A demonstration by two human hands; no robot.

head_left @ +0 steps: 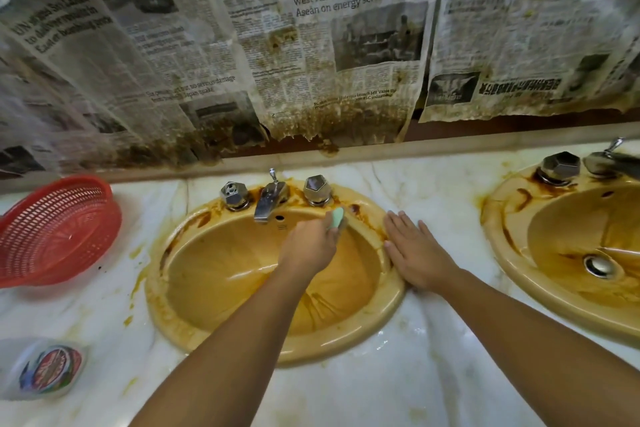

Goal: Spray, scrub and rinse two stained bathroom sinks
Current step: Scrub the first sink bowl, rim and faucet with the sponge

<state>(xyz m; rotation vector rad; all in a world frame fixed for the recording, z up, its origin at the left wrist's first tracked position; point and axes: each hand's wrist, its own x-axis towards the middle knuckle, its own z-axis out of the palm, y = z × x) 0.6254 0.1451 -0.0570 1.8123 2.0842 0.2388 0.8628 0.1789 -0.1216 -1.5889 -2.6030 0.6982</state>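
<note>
**Scrubbing at the back rim of the left-hand sink**

Two yellow basins set in a white marble counter, both streaked brown. Newspaper sheets, splashed and stained along the lower edges, hang on the wall behind.

- Left hand: over the nearer sink, fingers curled round a pale green scrubber. The scrubber sits at the back right of the rim, just below the right tap knob and beside a dark brown patch.
- Right hand: flat, palm down, fingers straight and together, holding nothing. It rests on the counter against the sink's right rim.
- Spout between the two knobs; brown crust round its base.
- Second sink: off to the right, heavy rust-brown rings round its taps and drain.
- Red plastic basket tilted at the left; a labelled bottle lies nearer, blurred.
</note>
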